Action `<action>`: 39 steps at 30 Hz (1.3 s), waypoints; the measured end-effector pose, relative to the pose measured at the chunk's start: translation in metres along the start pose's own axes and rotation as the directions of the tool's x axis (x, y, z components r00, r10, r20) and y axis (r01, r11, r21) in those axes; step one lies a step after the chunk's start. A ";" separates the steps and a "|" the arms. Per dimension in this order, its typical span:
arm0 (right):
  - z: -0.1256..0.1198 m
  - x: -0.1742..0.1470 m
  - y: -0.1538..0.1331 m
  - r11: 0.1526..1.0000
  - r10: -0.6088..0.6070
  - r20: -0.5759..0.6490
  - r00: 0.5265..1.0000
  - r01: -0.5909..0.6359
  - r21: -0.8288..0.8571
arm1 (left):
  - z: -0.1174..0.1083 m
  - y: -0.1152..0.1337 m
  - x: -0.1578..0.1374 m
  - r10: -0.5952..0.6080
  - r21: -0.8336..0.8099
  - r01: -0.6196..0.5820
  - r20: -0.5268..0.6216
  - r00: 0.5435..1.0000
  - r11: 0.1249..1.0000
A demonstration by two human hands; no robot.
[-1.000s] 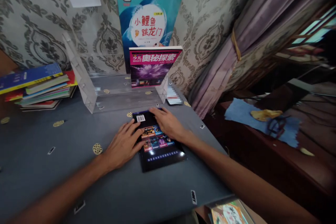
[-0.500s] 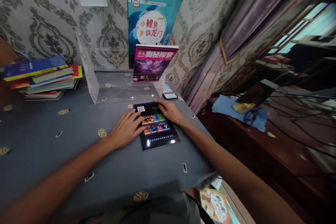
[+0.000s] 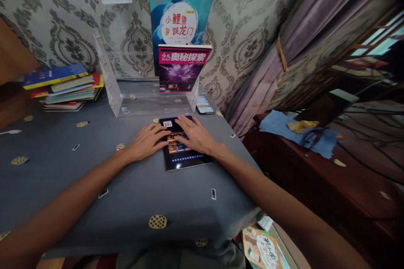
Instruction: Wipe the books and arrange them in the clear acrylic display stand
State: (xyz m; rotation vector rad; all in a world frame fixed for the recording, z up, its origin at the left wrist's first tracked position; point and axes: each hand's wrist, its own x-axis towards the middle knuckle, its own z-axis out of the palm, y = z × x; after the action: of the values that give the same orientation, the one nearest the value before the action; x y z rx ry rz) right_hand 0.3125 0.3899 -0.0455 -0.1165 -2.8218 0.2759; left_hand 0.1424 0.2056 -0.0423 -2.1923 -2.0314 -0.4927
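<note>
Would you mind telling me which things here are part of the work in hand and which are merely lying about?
In hand:
- left hand and right hand, flat on the dark magazine
- clear acrylic stand holding the pink magazine

Lying about:
- book stack
- phone
- blue cloth

Surface: table (image 3: 94, 185) under a grey cloth with scattered gold round motifs, filling the lower left and centre of the frame.
Centre: dark magazine (image 3: 181, 145) lying flat, back cover up, barcode at its upper left corner.
Upper centre: clear acrylic stand (image 3: 139, 103) at the wall edge; pink-covered magazine (image 3: 180, 68) upright in it.
Right of the stand: phone (image 3: 205, 110) flat on the cloth.
Upper left: stack of books (image 3: 63, 88), spines mixed colours.
Far left edge: white utensil (image 3: 8, 132), partly cut off.
</note>
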 end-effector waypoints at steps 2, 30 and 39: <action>0.001 -0.006 -0.024 0.997 -0.074 0.039 0.996 0.073 0.028 | 0.000 0.000 -0.001 0.012 -0.008 -0.012 0.001 1.000 1.000; 0.004 0.017 0.048 0.973 0.223 -0.054 0.973 -0.220 0.065 | -0.001 0.002 0.002 -0.003 -0.033 0.002 -0.033 0.999 0.999; 0.007 0.013 0.057 0.953 0.273 -0.122 0.954 -0.250 0.173 | -0.008 -0.014 0.012 0.096 -0.002 -0.096 -0.003 0.995 0.995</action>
State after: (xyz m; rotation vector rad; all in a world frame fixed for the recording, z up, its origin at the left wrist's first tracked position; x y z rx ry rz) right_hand 0.3012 0.4462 -0.0594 -0.4603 -2.6262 0.5241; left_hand 0.1282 0.2163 -0.0330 -2.2766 -1.9134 -0.4865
